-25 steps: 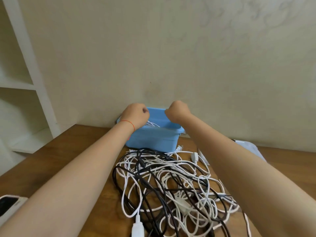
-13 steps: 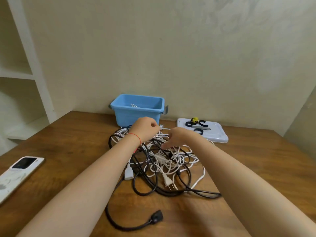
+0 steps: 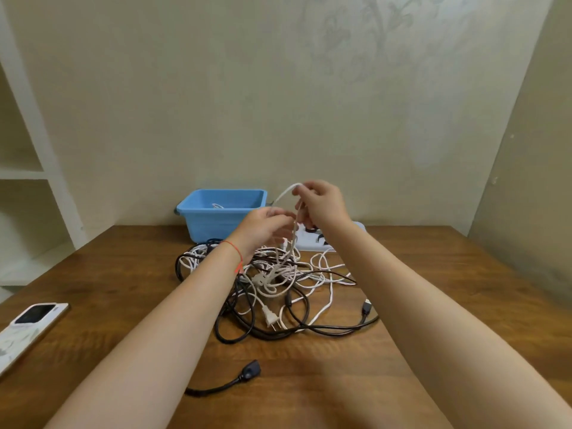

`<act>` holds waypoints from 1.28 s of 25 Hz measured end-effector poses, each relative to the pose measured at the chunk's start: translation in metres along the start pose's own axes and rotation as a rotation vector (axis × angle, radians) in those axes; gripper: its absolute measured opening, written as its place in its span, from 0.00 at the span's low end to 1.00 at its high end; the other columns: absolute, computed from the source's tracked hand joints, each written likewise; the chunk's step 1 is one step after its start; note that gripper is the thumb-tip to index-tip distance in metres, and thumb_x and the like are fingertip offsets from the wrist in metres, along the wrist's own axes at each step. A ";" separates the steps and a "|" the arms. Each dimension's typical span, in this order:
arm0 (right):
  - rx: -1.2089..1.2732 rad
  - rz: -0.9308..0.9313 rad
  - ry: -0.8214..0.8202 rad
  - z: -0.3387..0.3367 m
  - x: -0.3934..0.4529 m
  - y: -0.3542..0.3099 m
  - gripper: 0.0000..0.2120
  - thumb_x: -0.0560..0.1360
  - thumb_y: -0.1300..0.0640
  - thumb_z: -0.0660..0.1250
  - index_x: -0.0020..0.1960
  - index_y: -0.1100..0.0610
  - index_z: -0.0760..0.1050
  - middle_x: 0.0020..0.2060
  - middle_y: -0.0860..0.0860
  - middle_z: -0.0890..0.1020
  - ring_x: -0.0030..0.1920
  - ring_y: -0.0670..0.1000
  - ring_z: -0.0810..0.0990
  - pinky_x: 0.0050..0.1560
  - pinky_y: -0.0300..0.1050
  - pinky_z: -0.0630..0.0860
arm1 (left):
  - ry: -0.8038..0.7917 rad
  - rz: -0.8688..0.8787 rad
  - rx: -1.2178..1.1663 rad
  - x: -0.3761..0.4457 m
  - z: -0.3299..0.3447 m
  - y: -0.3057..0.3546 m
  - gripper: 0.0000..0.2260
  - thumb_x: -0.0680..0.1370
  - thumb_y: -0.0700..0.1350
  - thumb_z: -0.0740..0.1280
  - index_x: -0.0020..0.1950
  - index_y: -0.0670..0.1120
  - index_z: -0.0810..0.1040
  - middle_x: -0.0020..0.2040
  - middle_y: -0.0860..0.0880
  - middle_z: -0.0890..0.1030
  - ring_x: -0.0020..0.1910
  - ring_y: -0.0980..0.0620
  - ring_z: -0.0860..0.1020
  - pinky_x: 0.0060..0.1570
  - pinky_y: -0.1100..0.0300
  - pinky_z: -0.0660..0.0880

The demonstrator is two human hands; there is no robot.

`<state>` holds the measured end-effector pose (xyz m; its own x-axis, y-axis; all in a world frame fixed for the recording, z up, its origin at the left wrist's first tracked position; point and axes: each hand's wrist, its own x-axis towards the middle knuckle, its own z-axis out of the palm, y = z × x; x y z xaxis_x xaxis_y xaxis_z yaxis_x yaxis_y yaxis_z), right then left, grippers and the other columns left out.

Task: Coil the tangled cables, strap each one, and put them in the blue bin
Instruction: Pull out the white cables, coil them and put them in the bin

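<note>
Both hands, lately down on the tangled black-and-white cable heap [image 3: 278,289], now raised. Left hand [image 3: 266,226] and right hand [image 3: 322,204] pinch one white cable [image 3: 283,193]. Blue plastic bin [image 3: 216,224] on wooden worktop [image 3: 123,274]: holds a white cable end.

Phone [image 3: 29,328] on wooden table [image 3: 433,274], white shelf [image 3: 34,174]

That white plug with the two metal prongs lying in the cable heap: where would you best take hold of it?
Probably by its flat white body, pinched across the two broad faces from above. The white plug lies flat on the table, prongs pointing toward the person, so the body is exposed on top. Black cables loop close around it, so coming straight down avoids snagging them.
</note>
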<state>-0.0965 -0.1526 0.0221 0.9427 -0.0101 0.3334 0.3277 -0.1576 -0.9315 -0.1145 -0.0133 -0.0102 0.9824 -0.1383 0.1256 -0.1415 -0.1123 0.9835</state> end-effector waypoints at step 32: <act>-0.202 0.168 -0.253 -0.118 -0.017 0.048 0.19 0.77 0.44 0.68 0.35 0.56 0.77 0.21 0.46 0.64 0.24 0.48 0.59 0.24 0.38 0.56 | -0.159 0.044 0.708 0.033 0.077 -0.012 0.21 0.73 0.59 0.74 0.34 0.43 0.73 0.28 0.53 0.67 0.26 0.57 0.66 0.29 0.66 0.64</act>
<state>-0.1044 -0.2770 -0.0115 0.9761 0.1883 0.1083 0.1721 -0.3662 -0.9145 -0.0901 -0.0928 -0.0277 0.9520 -0.2926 0.0897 -0.2783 -0.7059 0.6513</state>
